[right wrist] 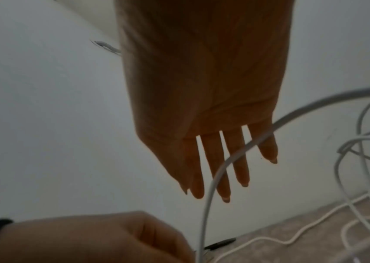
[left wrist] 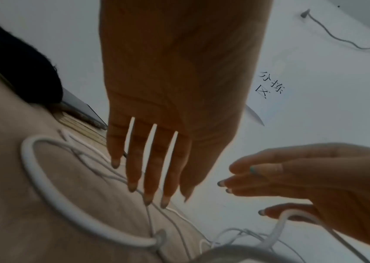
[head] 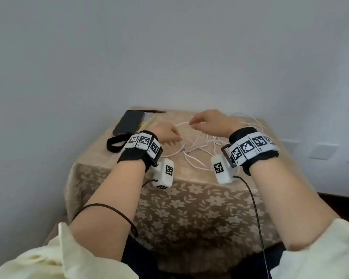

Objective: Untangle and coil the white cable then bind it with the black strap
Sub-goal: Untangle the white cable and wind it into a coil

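The white cable (head: 193, 150) lies tangled in loops across the middle of the cloth-covered table (head: 189, 198). The black strap (head: 114, 144) sits as a loop at the table's left edge, apart from both hands. My left hand (head: 168, 135) reaches down with straight fingers (left wrist: 150, 178), its tips touching thin strands of the cable (left wrist: 51, 192) on the cloth. My right hand (head: 208, 121) hovers just above and to the right, fingers (right wrist: 197, 174) extended. A raised strand of cable (right wrist: 206, 204) arcs across them and hangs over one finger of the right hand (left wrist: 314, 178).
A dark phone (head: 129, 121) lies at the back left beside yellowish sticks (head: 147, 121), with a black pen (head: 155, 111) along the far edge. The table stands against a grey wall. Cable loops spill toward the back right corner.
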